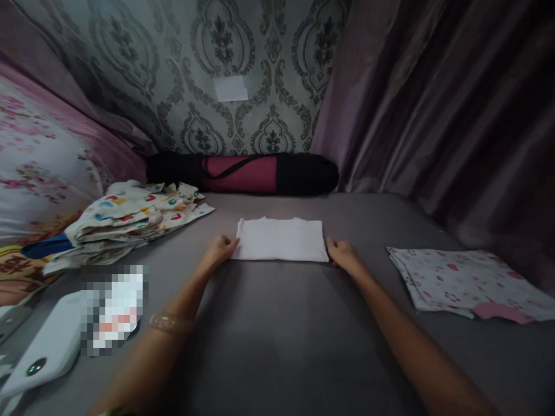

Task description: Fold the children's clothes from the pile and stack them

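Observation:
A folded white cloth (pixel 281 239) lies flat on the grey bed surface (pixel 277 323) in front of me. My left hand (pixel 220 250) rests at the cloth's near left corner, fingers curled onto its edge. My right hand (pixel 342 254) touches the near right corner, fingers closed on the hem. Both arms reach forward from the bottom of the view. A bracelet (pixel 170 322) sits on my left wrist.
A pile of patterned clothes (pixel 130 216) lies at the left. A folded spotted garment (pixel 463 280) lies at the right. A black and pink rolled bag (pixel 243 172) runs along the papered wall. A white power bank (pixel 43 346) and a curtain (pixel 455 115) flank the bed.

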